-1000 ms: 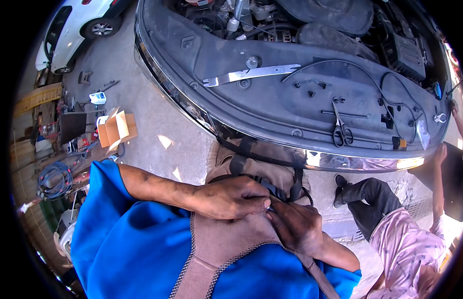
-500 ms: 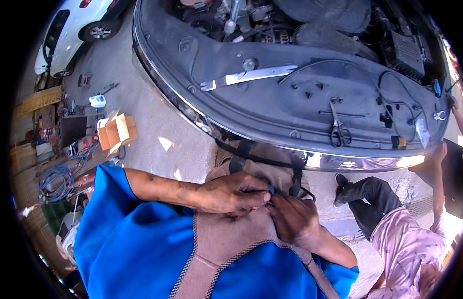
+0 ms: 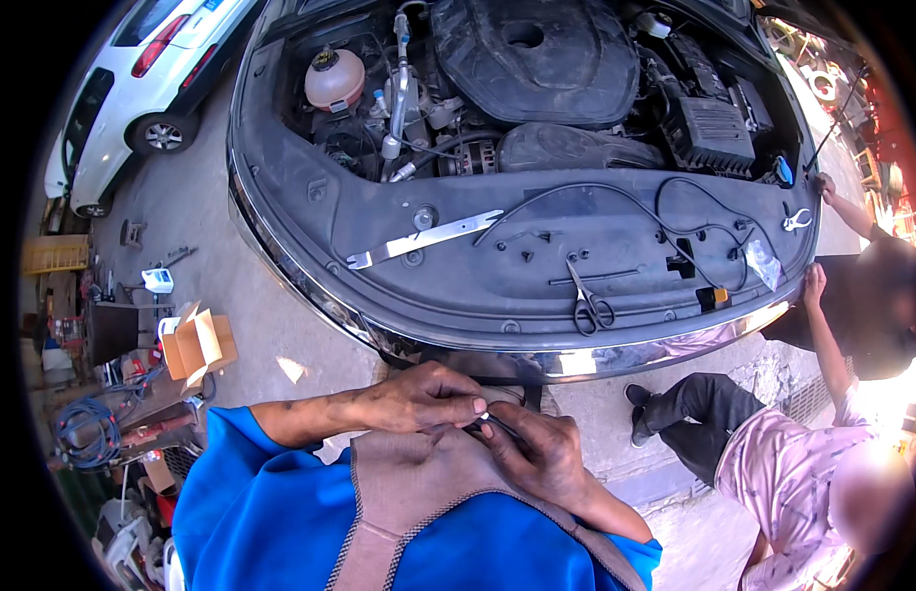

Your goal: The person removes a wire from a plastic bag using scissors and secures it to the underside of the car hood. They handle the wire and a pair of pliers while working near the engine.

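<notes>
My left hand (image 3: pixel 423 399) and my right hand (image 3: pixel 542 448) meet in front of my chest, just short of the car's front edge, fingertips pinched close together. A small white-tipped piece (image 3: pixel 484 415) shows between them; its kind is too small to make out. Something dark and thin runs by the right fingers. Beyond the hands, on the black plastic front cover (image 3: pixel 458 286), lie a flat silver pry tool with a forked end (image 3: pixel 423 239), scissors (image 3: pixel 589 305), a thin dark rod (image 3: pixel 596 278), a black cable (image 3: pixel 615 189) and several small dark clips.
Behind the cover is the engine bay with its engine cover (image 3: pixel 537 59) and a pinkish coolant tank (image 3: pixel 335 81). To the right are a clear plastic bag (image 3: pixel 763 263) and a person in a pink shirt (image 3: pixel 773 443). An opened cardboard box (image 3: pixel 199 345) and white car (image 3: pixel 133 108) stand left.
The view has tilted up, showing more of the engine bay. Both hands stay together at my chest, and a small white tip now shows between the fingers.
</notes>
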The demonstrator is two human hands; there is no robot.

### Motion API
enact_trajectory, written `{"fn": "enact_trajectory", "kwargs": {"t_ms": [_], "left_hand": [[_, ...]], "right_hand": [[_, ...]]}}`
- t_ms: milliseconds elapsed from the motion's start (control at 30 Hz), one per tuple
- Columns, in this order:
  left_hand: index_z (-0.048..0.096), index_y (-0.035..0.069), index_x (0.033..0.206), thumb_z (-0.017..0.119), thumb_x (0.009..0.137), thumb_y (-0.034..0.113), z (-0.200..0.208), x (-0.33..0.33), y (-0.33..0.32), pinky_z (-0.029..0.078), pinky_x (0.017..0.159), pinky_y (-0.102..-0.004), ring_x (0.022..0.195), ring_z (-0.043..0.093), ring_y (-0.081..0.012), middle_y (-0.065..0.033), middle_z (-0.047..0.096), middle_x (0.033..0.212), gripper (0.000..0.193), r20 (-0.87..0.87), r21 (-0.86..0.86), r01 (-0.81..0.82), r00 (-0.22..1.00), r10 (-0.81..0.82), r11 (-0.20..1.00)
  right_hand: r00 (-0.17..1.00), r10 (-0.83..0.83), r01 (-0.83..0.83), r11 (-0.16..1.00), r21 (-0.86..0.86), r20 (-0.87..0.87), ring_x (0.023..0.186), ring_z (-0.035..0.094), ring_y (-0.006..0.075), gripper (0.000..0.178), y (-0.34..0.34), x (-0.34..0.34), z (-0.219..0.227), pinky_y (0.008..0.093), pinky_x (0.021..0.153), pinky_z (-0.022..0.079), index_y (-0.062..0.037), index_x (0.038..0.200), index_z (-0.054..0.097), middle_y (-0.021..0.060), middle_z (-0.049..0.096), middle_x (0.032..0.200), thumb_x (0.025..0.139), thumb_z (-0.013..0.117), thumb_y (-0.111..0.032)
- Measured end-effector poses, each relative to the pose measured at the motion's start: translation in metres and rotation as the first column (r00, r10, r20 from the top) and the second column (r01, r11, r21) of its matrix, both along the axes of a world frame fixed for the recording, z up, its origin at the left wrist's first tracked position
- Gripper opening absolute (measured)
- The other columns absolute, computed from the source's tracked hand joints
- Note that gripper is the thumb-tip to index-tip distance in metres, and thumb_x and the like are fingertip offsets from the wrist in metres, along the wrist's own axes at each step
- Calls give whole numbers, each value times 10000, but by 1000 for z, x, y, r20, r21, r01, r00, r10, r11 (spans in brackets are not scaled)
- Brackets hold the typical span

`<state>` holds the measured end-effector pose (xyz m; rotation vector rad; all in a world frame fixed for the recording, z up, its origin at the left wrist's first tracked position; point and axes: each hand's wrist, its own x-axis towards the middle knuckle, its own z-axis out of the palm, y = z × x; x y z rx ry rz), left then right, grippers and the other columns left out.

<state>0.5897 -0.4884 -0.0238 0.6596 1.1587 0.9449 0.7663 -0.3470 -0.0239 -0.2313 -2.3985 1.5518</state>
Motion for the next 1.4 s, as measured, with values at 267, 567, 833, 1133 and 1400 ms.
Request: {"fn": "enact_trajectory", "kwargs": {"t_ms": [267,567,833,1133,1400], "left_hand": [[556,18,806,532,1023,287,12,-12,19,290,436,-232,509,381,-52,12,446,642,347,-119,-5,-294,949,291,956],[627,3,963,598,987,255,6,30,86,446,568,-209,656,556,-84,-12,590,753,255,189,-9,-470,866,464,882],[491,77,946,441,1029,332,35,-12,116,488,643,-313,703,574,-164,-9,480,717,273,469,-46,-795,518,715,605],[403,42,1050,286,1077,271,31,-52,92,245,313,-190,379,317,-45,-8,364,631,259,927,-149,-631,178,329,761],[414,53,1045,280,1082,296,31,-52,91,246,321,-176,386,303,-38,9,332,618,280,914,-152,-646,196,355,748]], "right_hand": [[917,-398,397,917,38,22,460,575,89,210,49,29,14,259,398,434,53,1015,686,90,677,674,816,721,-3],[905,-399,426,861,278,-148,742,715,286,443,33,-10,16,334,626,590,95,1249,529,182,703,912,845,678,-11],[986,-166,167,983,-72,17,907,704,340,440,86,16,10,371,792,589,70,1276,523,236,684,1037,906,660,-125],[495,-864,852,504,142,92,569,635,122,222,315,45,-64,283,519,500,44,984,684,92,676,679,959,576,-148],[264,-952,565,282,776,154,871,681,418,439,402,9,-121,500,774,537,-4,951,656,243,695,922,836,675,-427]]}}
